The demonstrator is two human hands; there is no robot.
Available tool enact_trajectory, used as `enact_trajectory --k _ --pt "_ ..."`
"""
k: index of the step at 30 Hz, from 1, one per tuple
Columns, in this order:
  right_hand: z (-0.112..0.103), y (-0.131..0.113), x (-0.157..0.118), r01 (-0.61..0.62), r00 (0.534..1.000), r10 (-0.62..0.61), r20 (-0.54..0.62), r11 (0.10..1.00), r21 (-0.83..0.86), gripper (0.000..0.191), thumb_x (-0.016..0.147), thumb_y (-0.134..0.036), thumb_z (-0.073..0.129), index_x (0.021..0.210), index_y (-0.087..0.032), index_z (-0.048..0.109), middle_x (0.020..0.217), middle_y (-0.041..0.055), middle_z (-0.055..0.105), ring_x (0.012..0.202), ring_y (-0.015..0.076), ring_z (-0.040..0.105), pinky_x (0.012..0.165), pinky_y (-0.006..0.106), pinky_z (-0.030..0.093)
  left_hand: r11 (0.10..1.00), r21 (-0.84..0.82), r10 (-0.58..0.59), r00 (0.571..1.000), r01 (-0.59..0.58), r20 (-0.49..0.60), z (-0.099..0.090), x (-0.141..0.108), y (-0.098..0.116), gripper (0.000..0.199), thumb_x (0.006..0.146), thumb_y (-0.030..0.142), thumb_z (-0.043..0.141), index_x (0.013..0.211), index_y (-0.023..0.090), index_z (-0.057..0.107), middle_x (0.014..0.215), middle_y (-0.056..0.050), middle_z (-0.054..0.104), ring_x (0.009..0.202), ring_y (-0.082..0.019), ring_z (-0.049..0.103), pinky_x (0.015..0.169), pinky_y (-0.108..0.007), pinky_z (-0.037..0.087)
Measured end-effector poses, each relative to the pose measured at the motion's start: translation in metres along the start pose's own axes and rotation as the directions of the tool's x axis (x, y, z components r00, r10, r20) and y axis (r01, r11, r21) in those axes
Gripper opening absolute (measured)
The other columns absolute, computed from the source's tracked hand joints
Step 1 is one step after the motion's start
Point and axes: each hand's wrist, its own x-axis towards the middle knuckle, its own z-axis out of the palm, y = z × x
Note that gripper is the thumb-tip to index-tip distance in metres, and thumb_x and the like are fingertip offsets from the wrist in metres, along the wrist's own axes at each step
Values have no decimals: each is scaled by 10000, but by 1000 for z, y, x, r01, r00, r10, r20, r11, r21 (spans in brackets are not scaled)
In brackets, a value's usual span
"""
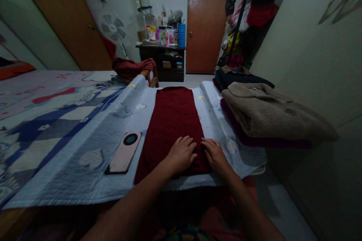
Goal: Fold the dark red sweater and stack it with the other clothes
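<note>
A dark red garment (175, 120), folded into a long narrow panel, lies flat on a light blue patterned cloth (93, 180). My left hand (182, 154) rests on the lower part of the garment, palm down with its fingers stretched out. At the garment's right edge, my right hand (216, 154) lies with fingers extended, touching the edge and the cloth beside it. Neither hand grips anything that shows. To the left of the garment is a pink phone (120, 160), with its round camera ring facing up.
On the right stands a pile of folded clothes, topped in front by a brown fleece garment (271, 109), with a dark garment (240, 79) behind. A bed with a patterned blanket (56, 120) adjoins on the left. Beyond are a reddish cloth (132, 67), a black cabinet (147, 60) and a fan (113, 26).
</note>
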Motion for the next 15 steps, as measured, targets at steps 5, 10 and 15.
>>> enact_trajectory --k 5,10,15 --pt "14 16 18 34 997 -28 65 995 -93 393 899 -142 432 1237 -240 606 1358 64 563 1278 235 450 1051 485 392 998 -54 -19 1000 19 3 18 -15 -5 382 927 391 472 1276 264 558 1454 -73 464 1361 -251 379 1145 -470 258" --pt "20 28 48 94 993 -79 93 979 -179 383 882 -206 508 1256 -219 592 1371 87 550 1296 245 451 1100 493 342 996 -86 -26 999 24 -20 26 -18 -11 384 938 409 452 1294 306 552 1489 -36 423 1389 -239 335 1162 -473 224" --pt "23 29 78 66 990 -32 134 963 -259 419 851 -255 577 1262 -171 577 1389 128 527 1309 269 441 1117 489 299 994 -105 -42 999 39 -29 28 -20 -9 370 941 406 451 1276 300 565 1490 -40 421 1395 -239 328 1167 -476 212"
